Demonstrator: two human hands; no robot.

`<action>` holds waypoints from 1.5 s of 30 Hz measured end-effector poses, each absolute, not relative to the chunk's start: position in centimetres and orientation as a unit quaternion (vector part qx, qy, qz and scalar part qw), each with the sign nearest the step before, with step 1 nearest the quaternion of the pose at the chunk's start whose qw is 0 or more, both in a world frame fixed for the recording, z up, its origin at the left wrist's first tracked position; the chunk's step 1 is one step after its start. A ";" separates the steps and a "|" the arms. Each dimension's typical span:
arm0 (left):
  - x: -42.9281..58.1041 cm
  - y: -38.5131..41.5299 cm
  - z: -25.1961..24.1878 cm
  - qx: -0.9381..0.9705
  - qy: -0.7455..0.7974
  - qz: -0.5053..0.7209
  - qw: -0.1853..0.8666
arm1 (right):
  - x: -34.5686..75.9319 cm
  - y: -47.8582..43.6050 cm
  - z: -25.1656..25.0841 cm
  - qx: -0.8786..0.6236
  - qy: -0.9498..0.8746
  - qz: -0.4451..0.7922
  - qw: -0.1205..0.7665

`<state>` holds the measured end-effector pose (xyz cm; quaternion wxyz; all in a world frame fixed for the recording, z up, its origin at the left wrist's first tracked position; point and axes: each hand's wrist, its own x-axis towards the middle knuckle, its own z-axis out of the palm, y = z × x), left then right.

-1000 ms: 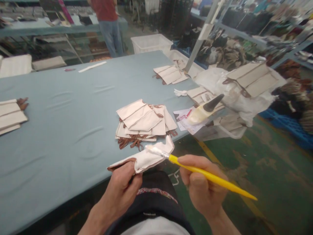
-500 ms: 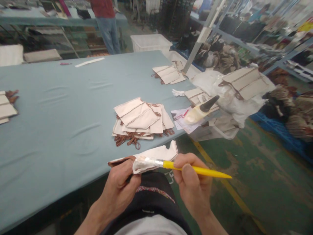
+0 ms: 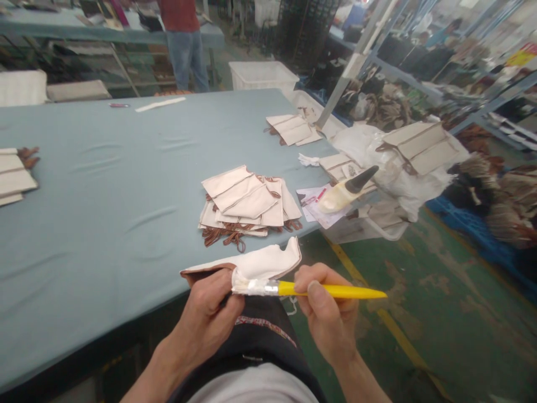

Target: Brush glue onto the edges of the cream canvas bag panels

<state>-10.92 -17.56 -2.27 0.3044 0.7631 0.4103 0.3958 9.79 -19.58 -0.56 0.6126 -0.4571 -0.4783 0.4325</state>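
My left hand point(image 3: 212, 310) pinches a folded cream fabric piece point(image 3: 264, 260) with a brown edge, at the table's near edge. In my right hand point(image 3: 327, 313) is a brush with a yellow handle point(image 3: 361, 291). Its whitish bristles lie against the fabric close to my left fingertips and point left. Beyond the fabric, a pile of cream pieces point(image 3: 247, 196) with brown cords rests on the blue-green table point(image 3: 104, 224). To the right of that pile, a cream bottle with a dark tip point(image 3: 335, 196) lies over a paper.
More cream pieces sit at the far right corner point(image 3: 291, 129) and the left edge point(image 3: 14, 176). A white crate point(image 3: 262, 75) stands behind the table. A bin point(image 3: 369, 226) and plastic bag point(image 3: 361, 140) are at right, near a metal post. A person point(image 3: 182, 45) stands beyond.
The brush has shifted slightly left and its bristles now sit lower, at the fabric's near edge. The fabric's right end has moved slightly left. The whole view has shifted a little.
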 end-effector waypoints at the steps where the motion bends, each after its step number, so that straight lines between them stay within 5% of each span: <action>1: -11.0 -17.6 -2.2 0.765 0.409 0.396 0.301 | 9.9 -19.6 -0.5 -0.463 -0.485 0.423 0.610; 20: -11.4 -17.5 -4.5 0.812 0.398 0.390 0.174 | 8.5 -20.0 2.8 -0.494 -0.663 0.203 0.525; 45: -10.5 -16.9 -5.1 0.828 0.398 0.355 0.171 | 9.4 -18.0 3.5 -0.521 -0.647 0.286 0.478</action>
